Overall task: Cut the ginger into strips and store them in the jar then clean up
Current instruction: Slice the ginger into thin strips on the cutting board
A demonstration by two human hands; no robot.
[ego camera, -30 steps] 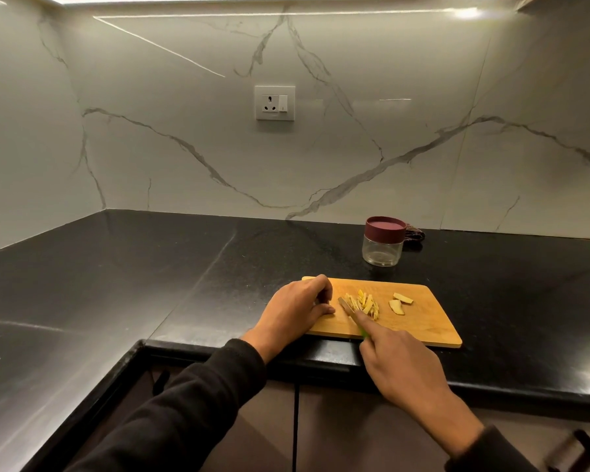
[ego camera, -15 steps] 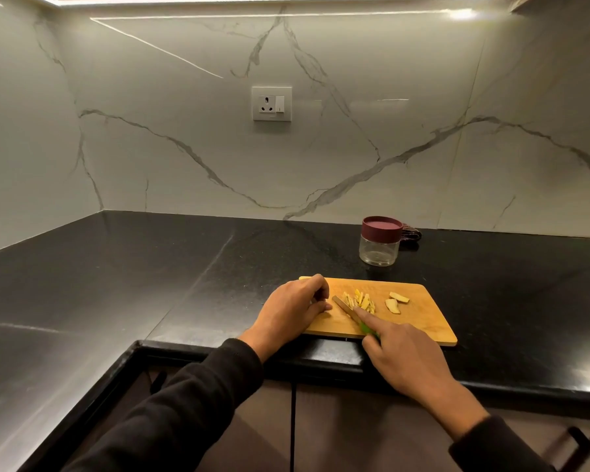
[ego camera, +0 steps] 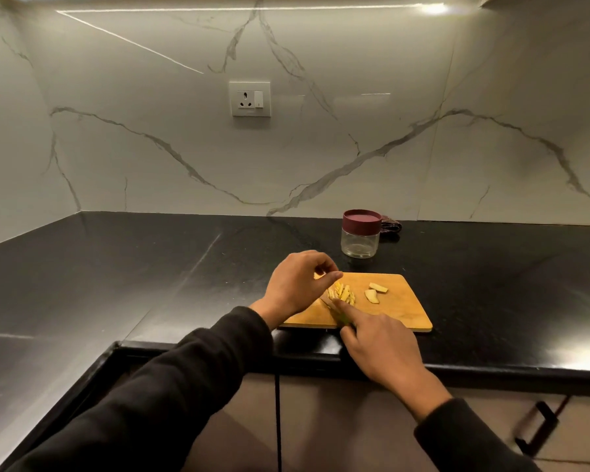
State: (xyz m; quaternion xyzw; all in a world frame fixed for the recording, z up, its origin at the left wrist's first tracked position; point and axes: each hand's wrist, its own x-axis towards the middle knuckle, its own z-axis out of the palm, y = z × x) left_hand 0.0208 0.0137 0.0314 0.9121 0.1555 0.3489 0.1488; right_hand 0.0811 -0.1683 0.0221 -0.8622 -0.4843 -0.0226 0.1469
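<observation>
Right hand (ego camera: 385,349) grips a green-handled knife (ego camera: 334,306), forefinger along its spine, beside ginger strips (ego camera: 344,294); left hand (ego camera: 295,284) hovers, fingers loosely curled

Wall socket (ego camera: 249,99) above the black counter (ego camera: 116,267).

No text, label, brand, number or sign can be read anywhere in the head view. The jar (ego camera: 360,237) and its maroon lid (ego camera: 361,221) bear no visible print, and the wall socket (ego camera: 249,99) shows only plain pin holes and a switch, with any marking on it too small to make out. The wooden cutting board (ego camera: 399,311) and the black counter (ego camera: 150,267) carry no writing either.
</observation>
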